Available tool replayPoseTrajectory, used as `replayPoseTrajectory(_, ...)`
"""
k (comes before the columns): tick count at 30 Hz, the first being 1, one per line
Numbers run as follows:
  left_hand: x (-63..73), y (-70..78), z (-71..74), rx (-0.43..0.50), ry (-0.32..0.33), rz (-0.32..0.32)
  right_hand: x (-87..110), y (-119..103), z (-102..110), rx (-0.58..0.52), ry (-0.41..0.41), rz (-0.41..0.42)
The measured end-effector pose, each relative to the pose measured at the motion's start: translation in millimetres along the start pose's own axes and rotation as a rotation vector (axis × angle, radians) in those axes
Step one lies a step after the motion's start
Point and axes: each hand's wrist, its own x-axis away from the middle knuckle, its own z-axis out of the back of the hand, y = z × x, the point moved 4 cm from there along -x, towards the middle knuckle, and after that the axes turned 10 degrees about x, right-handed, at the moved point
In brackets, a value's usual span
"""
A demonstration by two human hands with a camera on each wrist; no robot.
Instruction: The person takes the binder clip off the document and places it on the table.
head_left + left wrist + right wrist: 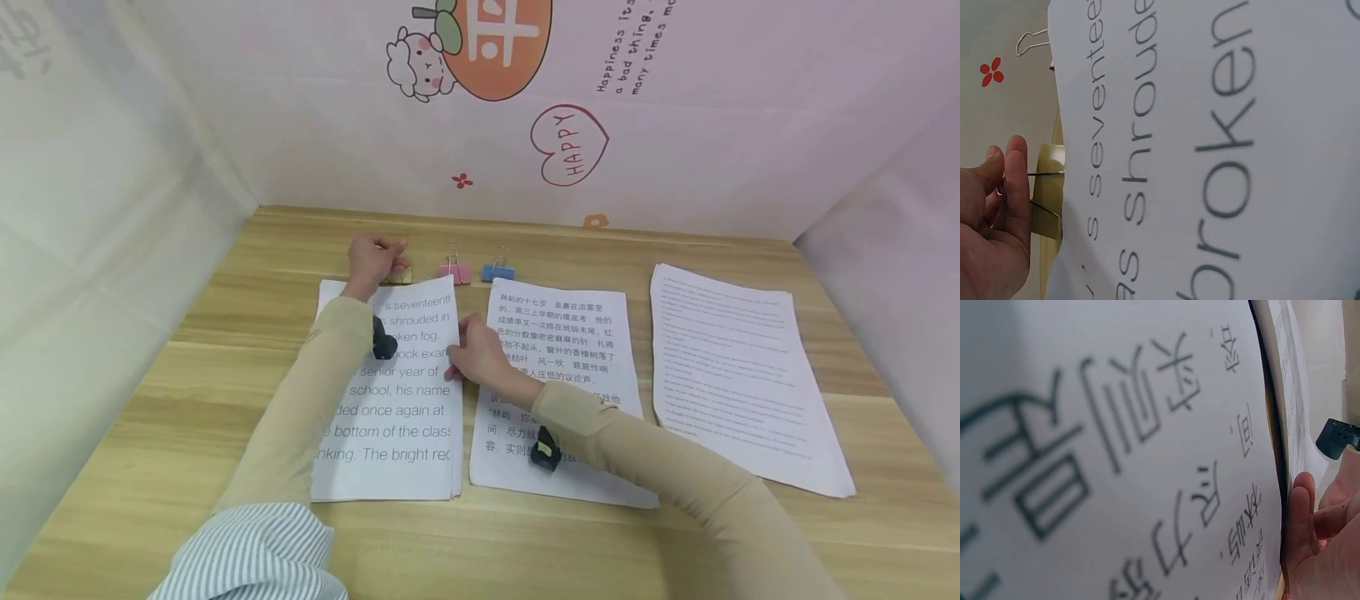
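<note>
My left hand [372,265] is beyond the top edge of a stack of large-print English pages [397,475], its thumb and fingers pinching the wire handles of a yellow binder clip [1050,156]. Part of that clip is hidden behind the top sheet in the left wrist view. My right hand [483,354] is at the right edge of the same stack, thumb and fingertips pinching it near mid-height. Beneath my right wrist lies a stack of pages with Chinese print [558,333].
A pink binder clip [455,273] and a blue binder clip [498,273] stand along the back of the wooden table [187,400]. A third stack of fine-print pages [742,375] lies at the right. Printed white cloth [675,158] walls the back and sides.
</note>
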Motion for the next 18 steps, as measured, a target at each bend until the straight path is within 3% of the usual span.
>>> replayPoseTrajectory(12,0.8,-1.6,-2.7,0.028,-0.002,-0.039,1.0,-1.3,1.5,0.016,0.011,-0.010)
replayPoseTrajectory(18,2.2,-1.2,-2.9,0.055,-0.012,-0.050,0.6,-2.3,0.9,0.122,0.035,0.036)
